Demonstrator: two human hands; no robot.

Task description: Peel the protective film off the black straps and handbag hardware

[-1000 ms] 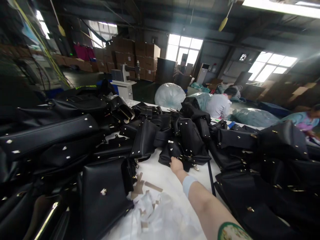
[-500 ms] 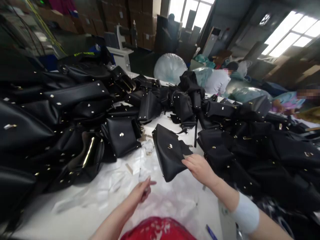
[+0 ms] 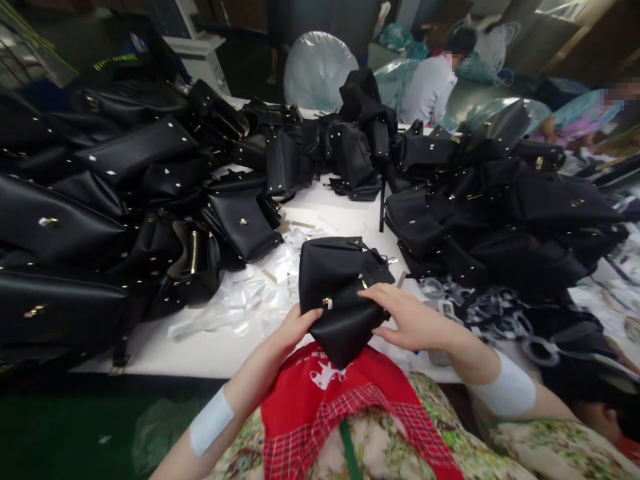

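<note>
Bag in hand: one small black handbag (image 3: 343,293) sat at the near tabletop (image 3: 215,350) edge, over the red apron (image 3: 320,400).
Left hand (image 3: 295,327): grip closed on its lower-left corner.
Right hand (image 3: 413,323): grip pressed along its right flap.
Progress: heaps of black bags (image 3: 125,193) lay unhandled.
Hidden: bag's underside, fingertips beneath.

the black bag (image 3: 340,293) hides both hands' fingertips.

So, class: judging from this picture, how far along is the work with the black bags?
One black bag is in hand, held at the table edge by the left hand and right hand. Paper scraps suggest some are unwrapped. Heaps of bags lie untouched around it.
</note>
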